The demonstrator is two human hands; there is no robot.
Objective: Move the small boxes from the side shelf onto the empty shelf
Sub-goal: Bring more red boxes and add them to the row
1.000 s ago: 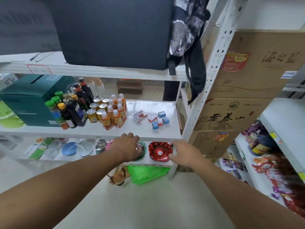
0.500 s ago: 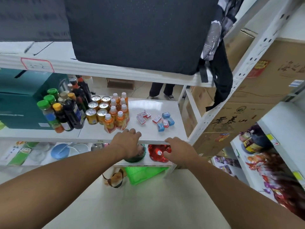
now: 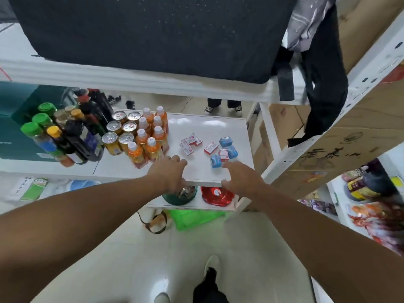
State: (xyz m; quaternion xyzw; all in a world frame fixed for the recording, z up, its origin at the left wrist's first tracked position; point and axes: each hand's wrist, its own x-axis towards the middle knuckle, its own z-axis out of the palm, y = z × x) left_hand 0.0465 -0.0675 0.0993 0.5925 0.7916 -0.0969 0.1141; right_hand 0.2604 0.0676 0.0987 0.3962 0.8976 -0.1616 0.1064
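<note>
While both hands (image 3: 169,171) (image 3: 237,178) hover open, orange bottles (image 3: 150,136) crowd the small boxes (image 3: 220,150) leftward.

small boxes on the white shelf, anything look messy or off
Yes: the red-and-white boxes and blue boxes lie scattered at odd angles, some touching, unlike the bottles and cans standing in neat rows beside them.

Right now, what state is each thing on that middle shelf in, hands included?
Left hand: open, fingers on the shelf front, holding nothing.
Right hand: open, reaching at the blue boxes, holding nothing.
Red-white boxes: lying flat, scattered, closed.
Blue boxes: lying loose, closed.
Orange bottles: upright, capped.
Cans: upright, unopened.
</note>
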